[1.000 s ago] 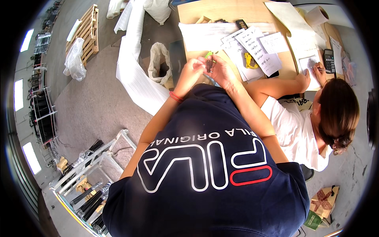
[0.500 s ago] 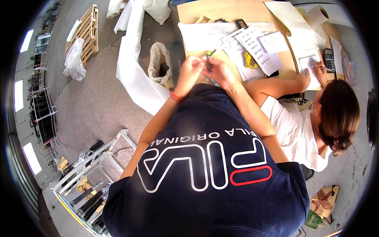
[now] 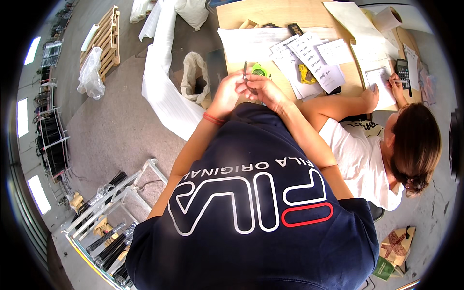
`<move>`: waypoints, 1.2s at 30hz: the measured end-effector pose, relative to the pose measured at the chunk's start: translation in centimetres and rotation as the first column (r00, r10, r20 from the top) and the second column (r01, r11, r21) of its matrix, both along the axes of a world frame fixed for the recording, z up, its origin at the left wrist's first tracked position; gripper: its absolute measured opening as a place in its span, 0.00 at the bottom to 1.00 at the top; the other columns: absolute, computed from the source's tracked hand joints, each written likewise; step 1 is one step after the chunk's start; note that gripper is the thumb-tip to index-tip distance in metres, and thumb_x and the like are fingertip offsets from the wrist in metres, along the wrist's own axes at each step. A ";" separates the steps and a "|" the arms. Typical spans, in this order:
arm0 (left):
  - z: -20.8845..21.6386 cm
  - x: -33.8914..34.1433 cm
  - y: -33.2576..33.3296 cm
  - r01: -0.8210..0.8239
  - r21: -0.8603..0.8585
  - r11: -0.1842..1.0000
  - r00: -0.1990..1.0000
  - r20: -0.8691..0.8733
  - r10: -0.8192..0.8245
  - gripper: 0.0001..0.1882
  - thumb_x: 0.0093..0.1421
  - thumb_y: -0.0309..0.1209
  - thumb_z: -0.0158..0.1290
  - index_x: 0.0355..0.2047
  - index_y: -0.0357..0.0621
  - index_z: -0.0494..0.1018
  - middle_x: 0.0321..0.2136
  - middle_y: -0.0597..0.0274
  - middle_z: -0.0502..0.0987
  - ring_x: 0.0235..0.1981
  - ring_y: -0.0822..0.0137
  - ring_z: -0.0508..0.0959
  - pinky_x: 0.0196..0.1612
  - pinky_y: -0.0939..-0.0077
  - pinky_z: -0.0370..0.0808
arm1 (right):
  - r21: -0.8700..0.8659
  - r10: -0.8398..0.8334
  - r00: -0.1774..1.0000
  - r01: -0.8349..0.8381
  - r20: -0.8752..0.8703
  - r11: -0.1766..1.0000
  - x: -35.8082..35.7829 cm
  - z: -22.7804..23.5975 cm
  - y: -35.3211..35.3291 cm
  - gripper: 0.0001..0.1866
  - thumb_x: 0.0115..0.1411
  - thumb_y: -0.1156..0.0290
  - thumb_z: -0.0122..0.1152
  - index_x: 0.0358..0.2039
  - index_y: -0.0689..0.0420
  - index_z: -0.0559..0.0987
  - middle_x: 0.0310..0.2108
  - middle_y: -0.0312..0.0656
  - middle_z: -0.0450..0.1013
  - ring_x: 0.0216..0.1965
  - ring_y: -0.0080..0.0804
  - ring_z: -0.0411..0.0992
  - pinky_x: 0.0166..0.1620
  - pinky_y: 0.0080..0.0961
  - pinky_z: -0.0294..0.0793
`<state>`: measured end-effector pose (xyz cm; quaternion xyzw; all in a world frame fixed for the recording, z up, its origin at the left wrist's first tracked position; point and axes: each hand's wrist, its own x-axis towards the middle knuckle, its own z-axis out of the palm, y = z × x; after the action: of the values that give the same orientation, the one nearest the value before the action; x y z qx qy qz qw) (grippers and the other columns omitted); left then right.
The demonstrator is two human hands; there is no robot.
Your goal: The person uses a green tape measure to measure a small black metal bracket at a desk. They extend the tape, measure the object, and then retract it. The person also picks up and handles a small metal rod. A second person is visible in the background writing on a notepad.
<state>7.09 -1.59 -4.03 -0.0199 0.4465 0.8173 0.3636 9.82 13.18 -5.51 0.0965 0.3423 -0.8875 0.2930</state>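
Both the left hand (image 3: 227, 94) and right hand (image 3: 263, 89) are pinching a thin dark rod (image 3: 245, 72) at twelve o'clock above the counter (image 3: 270, 14).

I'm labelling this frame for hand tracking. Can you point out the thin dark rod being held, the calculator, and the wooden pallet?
thin dark rod (image 3: 245, 67): head view, upper end above the hands.
calculator (image 3: 402, 72): head view, its keypad.
wooden pallet (image 3: 107, 36): head view, middle slats.

Your left hand (image 3: 227, 94) and right hand (image 3: 263, 89) meet out front — fingers pinched together; both elbows bent, forearms converging.
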 end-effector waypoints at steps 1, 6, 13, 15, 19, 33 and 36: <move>0.1 -0.1 0.0 -0.050 0.028 0.998 0.998 0.026 0.049 0.17 0.58 0.30 0.39 0.45 0.33 0.65 0.30 0.62 0.72 0.22 0.75 0.66 0.28 0.83 0.65 | -0.049 -0.014 1.000 0.014 0.000 0.999 0.1 0.3 0.0 0.10 0.55 0.76 0.43 0.37 0.61 0.70 0.29 0.41 0.72 0.23 0.21 0.67 0.26 0.13 0.65; 0.8 -0.3 0.0 -0.196 -0.067 0.978 0.981 0.003 0.196 0.15 0.58 0.28 0.40 0.42 0.31 0.66 0.29 0.63 0.71 0.23 0.78 0.66 0.27 0.87 0.63 | -0.108 -0.043 0.999 0.045 0.021 0.993 0.2 0.1 0.0 0.08 0.56 0.73 0.45 0.36 0.59 0.70 0.28 0.41 0.72 0.22 0.23 0.67 0.25 0.15 0.67; 0.0 0.2 -0.1 -0.209 -0.176 0.962 0.972 -0.142 0.185 0.10 0.59 0.29 0.44 0.36 0.35 0.68 0.33 0.60 0.72 0.34 0.73 0.72 0.37 0.80 0.71 | -0.080 -0.007 1.000 0.009 0.027 0.997 0.3 0.1 0.0 0.11 0.57 0.67 0.47 0.39 0.58 0.69 0.29 0.37 0.69 0.25 0.24 0.69 0.30 0.15 0.69; 0.3 0.3 0.0 -0.239 -0.231 0.943 0.963 -0.183 0.199 0.08 0.59 0.28 0.44 0.35 0.36 0.68 0.31 0.59 0.72 0.32 0.72 0.73 0.36 0.80 0.71 | -0.060 -0.009 0.998 0.012 0.055 0.998 0.3 0.4 0.0 0.14 0.57 0.65 0.45 0.40 0.59 0.69 0.31 0.39 0.70 0.29 0.26 0.70 0.33 0.17 0.70; -0.1 0.3 -0.2 -0.265 -0.238 0.934 0.944 -0.263 0.201 0.07 0.58 0.26 0.44 0.34 0.36 0.69 0.28 0.61 0.72 0.29 0.72 0.73 0.35 0.82 0.71 | -0.017 -0.034 0.994 0.036 0.105 0.999 0.3 0.5 -0.1 0.18 0.58 0.63 0.42 0.44 0.61 0.68 0.37 0.44 0.71 0.37 0.29 0.71 0.38 0.21 0.71; 0.9 0.4 0.1 -0.282 -0.310 0.908 0.949 -0.231 0.215 0.08 0.58 0.26 0.43 0.35 0.33 0.68 0.33 0.53 0.74 0.31 0.70 0.75 0.32 0.82 0.73 | 0.029 0.106 0.990 -0.109 0.090 0.994 0.5 1.6 0.0 0.18 0.57 0.63 0.37 0.36 0.58 0.74 0.33 0.40 0.74 0.32 0.22 0.70 0.39 0.18 0.66; 0.8 0.4 0.1 -0.235 -0.257 0.937 0.955 -0.239 0.174 0.09 0.59 0.26 0.42 0.37 0.32 0.68 0.36 0.51 0.74 0.32 0.70 0.75 0.34 0.81 0.73 | 0.006 0.105 0.991 -0.106 0.079 0.994 0.5 1.4 0.1 0.17 0.57 0.61 0.39 0.36 0.58 0.74 0.32 0.40 0.74 0.31 0.22 0.70 0.38 0.18 0.67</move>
<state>7.48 -1.47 -3.26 -0.0308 0.5905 0.7760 0.2196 10.32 13.27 -4.11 0.1148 0.3395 -0.8645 0.3523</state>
